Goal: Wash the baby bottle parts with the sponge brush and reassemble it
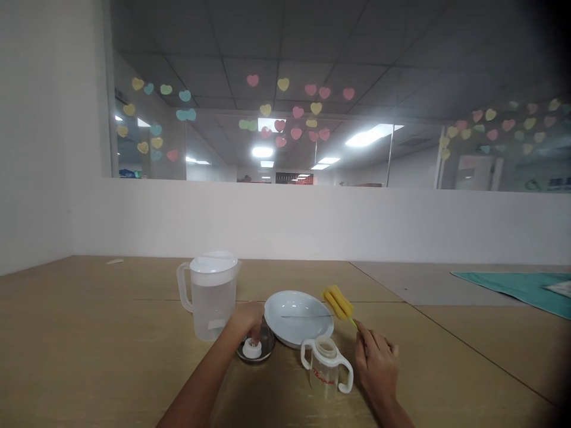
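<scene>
At the dark dish [267, 341], left hand [250, 320] meets the white-ringed teat [252, 351], grip unclear, likely a pick-up, next needing steady fingertips, as right hand [378, 359] pinches the sponge brush [339, 302].

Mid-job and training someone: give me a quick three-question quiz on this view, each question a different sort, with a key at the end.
1. Multiple choice: what is the right grip holding?
a) the bowl
b) the yellow sponge brush
c) the teal cloth
2. True or false: as seen from the head camera, the pitcher stands to the left of the two-handled bottle.
3. Short answer: what colour is the lettering on that bottle?

Key: 1. b; 2. true; 3. red.
</scene>
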Available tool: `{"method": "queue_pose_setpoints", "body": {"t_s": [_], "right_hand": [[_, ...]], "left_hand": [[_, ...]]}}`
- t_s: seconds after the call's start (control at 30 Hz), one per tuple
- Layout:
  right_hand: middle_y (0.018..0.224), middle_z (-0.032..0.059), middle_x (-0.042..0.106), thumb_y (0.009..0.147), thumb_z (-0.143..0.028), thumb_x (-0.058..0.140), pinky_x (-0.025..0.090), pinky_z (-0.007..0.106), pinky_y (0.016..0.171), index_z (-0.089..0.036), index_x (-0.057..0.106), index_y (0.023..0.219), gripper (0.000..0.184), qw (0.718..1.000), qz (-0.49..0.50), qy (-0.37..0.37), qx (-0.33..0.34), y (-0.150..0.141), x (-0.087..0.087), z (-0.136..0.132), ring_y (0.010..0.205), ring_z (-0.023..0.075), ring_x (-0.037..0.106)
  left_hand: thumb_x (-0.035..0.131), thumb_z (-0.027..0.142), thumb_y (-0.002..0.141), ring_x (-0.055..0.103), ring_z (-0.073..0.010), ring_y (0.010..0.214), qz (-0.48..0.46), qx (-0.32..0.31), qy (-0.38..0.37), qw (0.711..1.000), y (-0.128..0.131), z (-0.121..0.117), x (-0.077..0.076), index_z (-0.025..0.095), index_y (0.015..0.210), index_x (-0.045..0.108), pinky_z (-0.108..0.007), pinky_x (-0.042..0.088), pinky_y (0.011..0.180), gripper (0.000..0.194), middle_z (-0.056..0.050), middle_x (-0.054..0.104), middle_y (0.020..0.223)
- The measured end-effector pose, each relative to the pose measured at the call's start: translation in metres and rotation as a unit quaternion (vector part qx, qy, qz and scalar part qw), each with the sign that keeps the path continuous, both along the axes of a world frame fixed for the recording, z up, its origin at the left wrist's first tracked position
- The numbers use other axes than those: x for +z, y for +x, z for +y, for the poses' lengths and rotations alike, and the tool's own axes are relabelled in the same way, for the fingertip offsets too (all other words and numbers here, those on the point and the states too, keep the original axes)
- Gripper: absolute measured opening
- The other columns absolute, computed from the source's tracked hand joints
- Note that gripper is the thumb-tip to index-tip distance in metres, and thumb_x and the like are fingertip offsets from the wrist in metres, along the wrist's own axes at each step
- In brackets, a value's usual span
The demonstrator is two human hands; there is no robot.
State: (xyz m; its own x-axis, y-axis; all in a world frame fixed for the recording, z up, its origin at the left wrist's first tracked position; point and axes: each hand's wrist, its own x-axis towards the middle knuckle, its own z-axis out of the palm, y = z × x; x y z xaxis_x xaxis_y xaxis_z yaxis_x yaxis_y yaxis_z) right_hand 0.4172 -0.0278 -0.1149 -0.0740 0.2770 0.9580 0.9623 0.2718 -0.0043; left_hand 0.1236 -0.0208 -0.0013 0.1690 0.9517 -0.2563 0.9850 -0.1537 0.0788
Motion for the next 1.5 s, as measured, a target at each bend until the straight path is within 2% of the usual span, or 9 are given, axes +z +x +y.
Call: {"method": "queue_pose_setpoints", "body": {"t_s": [0.17, 0.3, 0.43, 0.53, 0.67, 0.83, 1.07, 1.37, 1.5], "right_hand": [[0.070, 0.0051, 0.062, 0.088, -0.023, 0.036, 0.031, 0.031, 0.070, -0.015, 0.060, 0.103, 0.030, 1.000, -0.001, 0.013, 0.014, -0.002, 0.003, -0.002, 0.065, 0.0162, 0.053], [0.075, 0.0054, 0.062, 0.090, -0.024, 0.036, 0.032, 0.032, 0.072, -0.017, 0.060, 0.105, 0.030, 1.000, 0.007, 0.004, 0.025, -0.002, 0.003, -0.003, 0.070, 0.0167, 0.054], [0.075, 0.0052, 0.060, 0.090, -0.023, 0.034, 0.036, 0.031, 0.070, -0.017, 0.056, 0.111, 0.030, 0.999, 0.025, -0.001, 0.029, -0.001, -0.002, -0.001, 0.070, 0.0174, 0.054], [0.079, 0.0063, 0.061, 0.090, -0.025, 0.033, 0.041, 0.031, 0.069, -0.019, 0.055, 0.112, 0.031, 0.997, 0.070, -0.017, 0.034, 0.000, -0.007, 0.001, 0.072, 0.0185, 0.054], [0.086, 0.0091, 0.064, 0.091, -0.032, 0.030, 0.046, 0.031, 0.068, -0.017, 0.052, 0.118, 0.038, 0.988, 0.151, -0.030, 0.032, -0.003, -0.011, -0.001, 0.075, 0.0194, 0.058], [0.113, 0.0108, 0.062, 0.090, -0.043, 0.025, 0.049, 0.030, 0.070, -0.019, 0.047, 0.128, 0.050, 0.957, 0.253, -0.137, 0.026, -0.009, -0.004, -0.011, 0.088, 0.0201, 0.062], [0.106, 0.0084, 0.065, 0.087, -0.048, 0.023, 0.049, 0.031, 0.066, -0.022, 0.048, 0.128, 0.054, 0.935, 0.274, -0.221, 0.037, -0.014, 0.006, -0.015, 0.083, 0.0211, 0.064], [0.091, 0.0092, 0.067, 0.086, -0.044, 0.021, 0.046, 0.031, 0.060, -0.018, 0.047, 0.125, 0.054, 0.925, 0.297, -0.236, -0.007, -0.012, 0.010, -0.014, 0.072, 0.0218, 0.064], [0.092, 0.0112, 0.068, 0.086, -0.046, 0.022, 0.046, 0.030, 0.057, -0.016, 0.052, 0.118, 0.054, 0.927, 0.300, -0.225, -0.015, -0.011, 0.009, -0.017, 0.072, 0.0219, 0.064]], "left_hand": [[0.077, 0.014, 0.046, 0.065, -0.0258, 0.080, 0.011, -0.006, 0.047, 0.999, 0.006, -0.011, 0.008, 0.018, 0.076, 0.066, -0.027, 0.046, 0.063, 0.032, -0.009, 0.070, 0.088], [0.062, 0.018, 0.067, 0.063, -0.0258, 0.087, 0.004, -0.017, 0.120, 0.993, 0.005, -0.029, 0.026, 0.017, 0.083, 0.066, -0.029, 0.045, 0.068, 0.016, -0.012, 0.068, 0.095], [0.038, 0.029, 0.086, 0.060, -0.0198, 0.091, -0.120, -0.118, 0.168, 0.971, 0.014, -0.049, 0.037, 0.020, 0.101, 0.060, -0.028, 0.043, 0.077, 0.029, -0.007, 0.066, 0.101], [0.049, 0.046, 0.081, 0.051, -0.0200, 0.111, -0.221, -0.213, 0.137, 0.942, 0.032, -0.059, 0.029, 0.024, 0.123, 0.047, -0.028, 0.039, 0.092, 0.048, -0.004, 0.053, 0.127], [0.064, 0.053, 0.067, 0.040, -0.0258, 0.123, -0.213, -0.289, 0.086, 0.929, 0.058, -0.062, 0.006, 0.026, 0.131, 0.040, -0.033, 0.031, 0.101, 0.074, -0.005, 0.044, 0.136], [0.061, 0.044, 0.071, 0.049, -0.0256, 0.111, -0.210, -0.281, 0.088, 0.932, 0.071, -0.065, -0.004, 0.024, 0.121, 0.045, -0.034, 0.037, 0.093, 0.056, -0.005, 0.054, 0.122], [0.068, 0.046, 0.062, 0.054, -0.0228, 0.095, -0.274, -0.237, 0.067, 0.930, 0.083, -0.065, -0.010, 0.020, 0.106, 0.048, -0.029, 0.041, 0.077, 0.055, -0.004, 0.059, 0.104], [0.073, 0.043, 0.059, 0.055, -0.0180, 0.089, -0.395, -0.287, -0.032, 0.872, 0.088, -0.050, -0.032, 0.020, 0.109, 0.048, -0.025, 0.041, 0.073, 0.061, -0.001, 0.061, 0.098], [0.076, 0.040, 0.057, 0.056, -0.0168, 0.088, -0.457, -0.293, -0.056, 0.838, 0.091, -0.051, -0.027, 0.020, 0.107, 0.054, -0.023, 0.041, 0.071, 0.058, 0.000, 0.063, 0.096]]}}
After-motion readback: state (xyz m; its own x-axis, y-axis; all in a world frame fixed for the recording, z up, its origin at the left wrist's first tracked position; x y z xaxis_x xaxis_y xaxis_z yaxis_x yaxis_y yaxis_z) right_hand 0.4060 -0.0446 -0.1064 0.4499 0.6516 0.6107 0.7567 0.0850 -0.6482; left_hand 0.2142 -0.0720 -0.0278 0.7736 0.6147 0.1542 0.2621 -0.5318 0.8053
